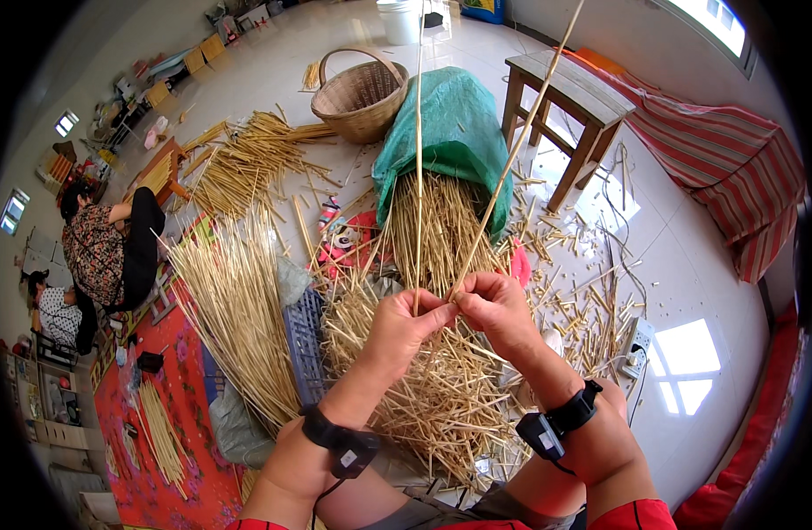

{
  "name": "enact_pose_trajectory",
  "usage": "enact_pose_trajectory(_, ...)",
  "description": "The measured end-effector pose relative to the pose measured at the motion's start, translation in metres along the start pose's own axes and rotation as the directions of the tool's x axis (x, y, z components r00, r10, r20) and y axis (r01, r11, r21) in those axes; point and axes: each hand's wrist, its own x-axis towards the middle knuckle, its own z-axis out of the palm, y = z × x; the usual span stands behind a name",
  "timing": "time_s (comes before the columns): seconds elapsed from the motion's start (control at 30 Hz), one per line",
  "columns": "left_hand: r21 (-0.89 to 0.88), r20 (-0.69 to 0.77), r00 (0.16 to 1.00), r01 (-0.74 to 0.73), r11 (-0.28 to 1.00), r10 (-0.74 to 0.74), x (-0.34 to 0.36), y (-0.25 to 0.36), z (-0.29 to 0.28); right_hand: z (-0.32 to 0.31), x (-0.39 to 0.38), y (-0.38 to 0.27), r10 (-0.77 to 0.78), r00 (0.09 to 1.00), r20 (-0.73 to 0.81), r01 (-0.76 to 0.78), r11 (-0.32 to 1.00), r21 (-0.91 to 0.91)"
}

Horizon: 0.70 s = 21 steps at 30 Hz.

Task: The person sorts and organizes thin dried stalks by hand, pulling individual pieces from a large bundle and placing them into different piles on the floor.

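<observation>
My left hand [404, 322] pinches the lower part of a long upright straw stalk [419, 238]. My right hand [492, 309] grips a second long stalk [521, 147], tilted up to the right; the fingertips of both hands meet. Beneath them lies a loose heap of cut straw [428, 406]. Behind it, a bundle of straw [441, 212] spills out of a green woven sack [448, 106]. A long pale bundle of stalks [238, 318] lies at the left on a blue plastic crate [302, 327].
A wicker basket [357, 106], scattered straw [242, 168] and a wooden stool [569, 84] stand or lie farther back. A power strip [636, 347] is at the right, a striped cloth [732, 185] by the wall. Two people [105, 247] sit at the left beside a red mat [150, 371].
</observation>
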Motion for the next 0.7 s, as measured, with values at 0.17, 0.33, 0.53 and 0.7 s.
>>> enact_pose_trajectory(0.17,0.175,-0.059,0.996,-0.054,0.983,0.065,0.003,-0.007,0.0,0.001,0.004,0.008,-0.07,0.996,-0.053,0.065,0.994,-0.087)
enact_pose_trajectory(0.33,0.185,-0.014,0.996,-0.085,0.979,0.089,0.002,-0.007,-0.002,0.0,0.005,0.009,-0.066,0.997,-0.043,0.061,0.993,-0.103)
enact_pose_trajectory(0.53,0.049,0.044,0.999,0.026,0.998,-0.028,0.0,0.0,0.0,-0.005,0.003,0.009,0.001,1.0,0.019,-0.002,0.998,0.056)
enact_pose_trajectory(0.7,0.037,0.062,0.994,0.093,0.995,-0.095,0.001,0.002,-0.007,0.0,0.002,0.006,-0.029,0.999,0.036,0.025,0.992,0.127)
